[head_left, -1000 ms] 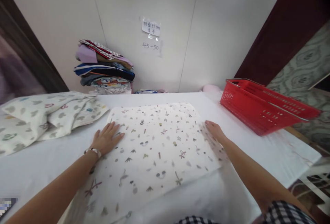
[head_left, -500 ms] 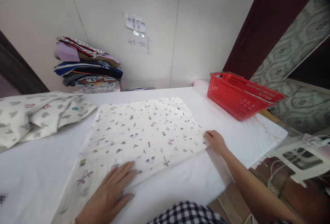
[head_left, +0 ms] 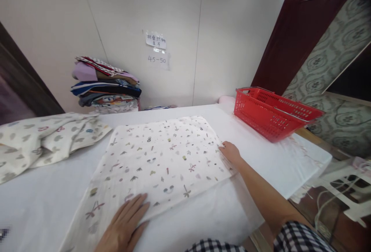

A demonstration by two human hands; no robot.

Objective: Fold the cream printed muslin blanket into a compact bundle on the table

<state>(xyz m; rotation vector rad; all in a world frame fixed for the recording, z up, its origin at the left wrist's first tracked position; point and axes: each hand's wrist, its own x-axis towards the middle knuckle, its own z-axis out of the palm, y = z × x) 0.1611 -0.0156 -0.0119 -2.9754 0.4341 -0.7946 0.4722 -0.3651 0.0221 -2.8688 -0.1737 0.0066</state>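
"What is lying in front of the person?"

"A white printed cloth (head_left: 168,155) is spreading across the middle of the white-covered tabletop (head_left: 43,201), showing small plants, starfish-like shapes and rainbows. Its near edge is running at a slant."

"And what is the left hand doing?"

"The left hand (head_left: 126,221) is resting palm down near that slanting edge, its fingers lying extended and close together. It is pressing lightly or just touching; I can't tell which. It isn't gripping anything."

"How about the right hand?"

"The right hand (head_left: 231,152) is touching the cloth's right edge, with its fingers curling inward. Whether they are pinching the fabric, I can't tell from where I'm standing."

"What else is sitting around them?"

"A second, rumpled cloth (head_left: 58,138) with grey and coloured prints is lying on the left. Behind it, a stack of folded fabrics (head_left: 107,85) is standing near the wall. A red basket (head_left: 261,116) with openwork sides is sitting on the right. Handwritten papers (head_left: 156,41) are hanging on the wall, the lower one reading 45–50."
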